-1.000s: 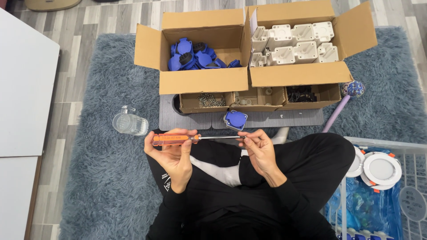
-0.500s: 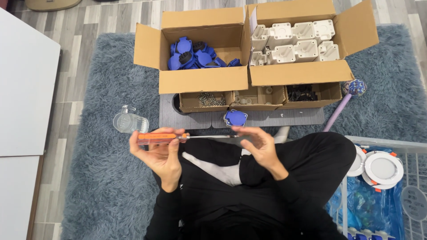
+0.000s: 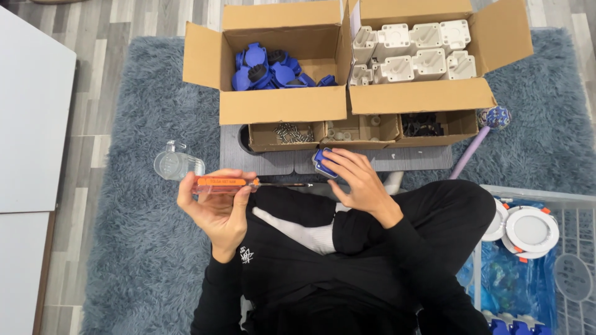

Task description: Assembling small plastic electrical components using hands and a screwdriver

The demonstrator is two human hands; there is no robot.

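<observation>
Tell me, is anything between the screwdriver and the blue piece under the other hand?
Nothing visible. The left hand holds the orange screwdriver level, its tip pointing across bare space toward the blue piece, which the right hand covers.

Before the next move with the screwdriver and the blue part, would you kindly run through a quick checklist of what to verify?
1. Screwdriver held firmly: ok, the left hand wraps its orange handle, shaft level.
2. Blue part under control: ok, the right hand rests over it on the grey board.
3. Tip clear of fingers: ok, it points toward the right hand but stops short of it.
4. Screws within reach: ok, the small tray holds a pile.
5. Part's screw hole facing up: cannot tell, the fingers hide it.
</observation>
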